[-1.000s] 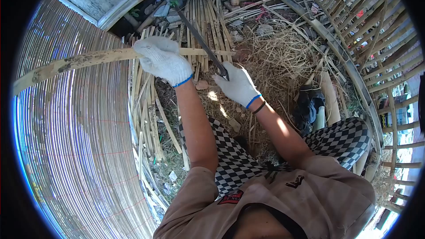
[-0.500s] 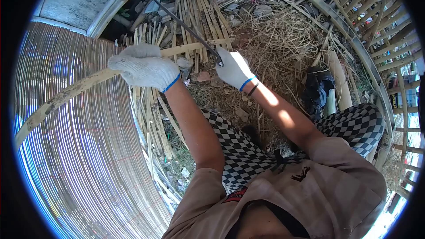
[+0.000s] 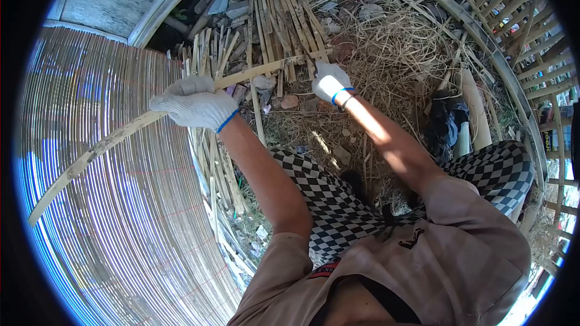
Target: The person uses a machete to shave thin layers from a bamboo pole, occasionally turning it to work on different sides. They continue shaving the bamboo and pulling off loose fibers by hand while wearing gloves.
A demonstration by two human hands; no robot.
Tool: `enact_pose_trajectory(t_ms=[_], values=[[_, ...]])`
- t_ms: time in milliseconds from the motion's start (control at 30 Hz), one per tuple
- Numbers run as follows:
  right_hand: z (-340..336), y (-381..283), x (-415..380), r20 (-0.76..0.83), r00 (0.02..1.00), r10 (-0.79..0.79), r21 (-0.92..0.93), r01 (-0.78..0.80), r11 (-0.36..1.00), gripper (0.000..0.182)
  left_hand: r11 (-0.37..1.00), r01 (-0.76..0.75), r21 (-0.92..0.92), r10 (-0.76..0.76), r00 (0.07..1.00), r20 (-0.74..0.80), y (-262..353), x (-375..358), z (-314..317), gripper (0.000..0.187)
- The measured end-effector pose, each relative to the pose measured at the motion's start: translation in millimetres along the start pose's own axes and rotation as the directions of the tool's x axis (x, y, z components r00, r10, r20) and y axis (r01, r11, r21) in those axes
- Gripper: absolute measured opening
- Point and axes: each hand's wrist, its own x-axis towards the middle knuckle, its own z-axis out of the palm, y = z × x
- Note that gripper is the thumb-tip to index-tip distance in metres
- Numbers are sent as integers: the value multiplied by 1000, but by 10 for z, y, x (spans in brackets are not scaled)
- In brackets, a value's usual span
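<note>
My left hand (image 3: 196,105), in a white knit glove with a blue cuff, is closed round a long bamboo strip (image 3: 254,72). The strip curves down to the lower left on one side and runs out straight to the right on the other. In my gloved right hand (image 3: 331,83) is the handle of a long, dark-bladed knife (image 3: 310,60). Its blade, seen nearly end-on, meets the strip close to the right-hand end.
Split bamboo strips (image 3: 272,12) lie piled beyond my hands. Thin shavings (image 3: 399,42) cover the ground to their right. A slatted bamboo screen (image 3: 115,205) fills the left side, and a woven bamboo fence (image 3: 538,54) curves along the right. A black plastic bag (image 3: 446,122) lies near my knee.
The knife has swung from a long slant up and left to a foreshortened position at the strip's end. My right hand has moved slightly right; my left keeps its grip.
</note>
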Motion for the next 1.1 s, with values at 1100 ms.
enact_pose_trajectory(t_ms=[1100], values=[[-90,-213,-234,-26,999,-41,88,43,995,27,987,57,-153,-42,994,101,-56,39,-134,65]])
